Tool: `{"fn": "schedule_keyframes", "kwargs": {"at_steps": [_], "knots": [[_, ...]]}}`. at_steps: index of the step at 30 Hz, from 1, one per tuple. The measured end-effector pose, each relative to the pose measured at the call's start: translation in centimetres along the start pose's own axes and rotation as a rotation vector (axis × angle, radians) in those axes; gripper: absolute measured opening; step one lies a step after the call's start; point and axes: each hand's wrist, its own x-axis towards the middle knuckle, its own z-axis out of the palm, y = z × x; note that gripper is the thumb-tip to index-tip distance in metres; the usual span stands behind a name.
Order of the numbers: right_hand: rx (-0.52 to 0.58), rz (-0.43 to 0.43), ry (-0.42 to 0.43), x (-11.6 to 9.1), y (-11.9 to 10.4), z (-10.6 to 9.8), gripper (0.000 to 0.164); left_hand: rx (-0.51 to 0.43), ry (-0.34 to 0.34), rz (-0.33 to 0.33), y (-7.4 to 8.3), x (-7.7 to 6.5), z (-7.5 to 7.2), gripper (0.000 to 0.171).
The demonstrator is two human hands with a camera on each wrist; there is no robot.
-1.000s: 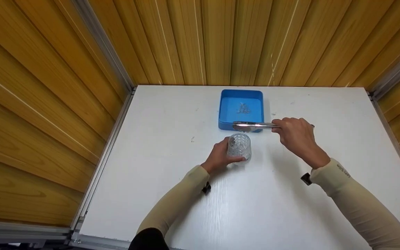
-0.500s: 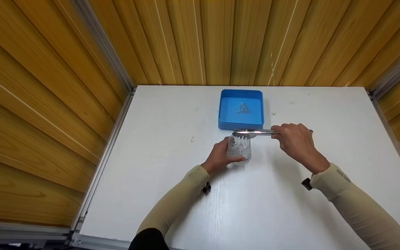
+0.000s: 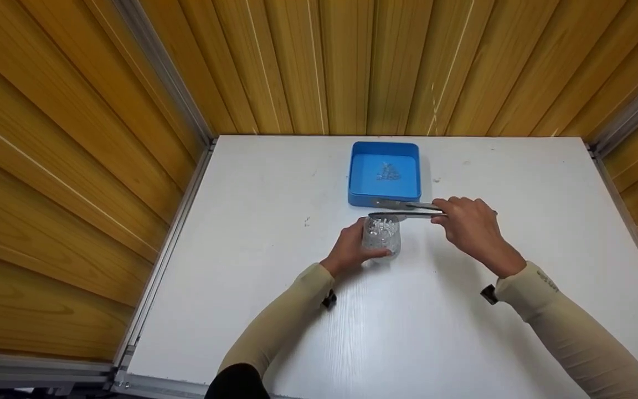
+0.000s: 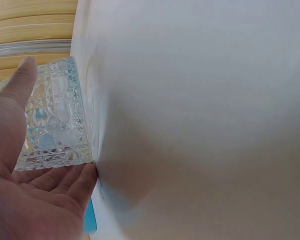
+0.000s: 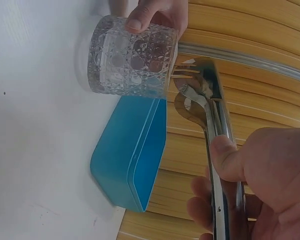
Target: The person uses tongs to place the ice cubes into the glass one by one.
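Note:
My left hand [image 3: 349, 249] holds a clear cut-glass tumbler [image 3: 382, 239] by its side, thumb on one side and fingers on the other. In the left wrist view the tumbler's base [image 4: 82, 120] is at the white tabletop. My right hand [image 3: 471, 233] grips metal serving tongs [image 3: 418, 214], whose two arms stand apart. Their tips are over the tumbler's mouth; the right wrist view shows a pronged end [image 5: 187, 70] beside a rounded one. Bright bits show inside the tumbler near the rim; whether they are loose pieces or reflections I cannot tell.
Behind the tumbler stands a square blue box [image 3: 360, 199] with a small heap of clear pieces [image 3: 388, 174] in it. Small marks [image 3: 307, 221] dot the white table [image 3: 258, 233]. Wood-patterned panels [image 3: 346, 66] wall the back and sides.
The tongs have come from above the box's near edge toward me, over the tumbler's mouth, and their arms have spread apart. The left hand and tumbler have stayed in place.

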Motion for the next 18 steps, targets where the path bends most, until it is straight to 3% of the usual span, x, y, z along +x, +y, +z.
{"fn": "schedule_keyframes", "kwargs": {"at_steps": [12, 18], "knots": [[0.012, 0.007, -0.012, 0.2, 0.0, 0.2, 0.032, 0.036, -0.005, 0.002, 0.0, -0.1, -0.1, 0.093], [0.025, 0.034, -0.038, 1.3, 0.5, -0.5, 0.033, 0.062, -0.009, 0.022, 0.2, -0.1, -0.3, 0.095]]}}
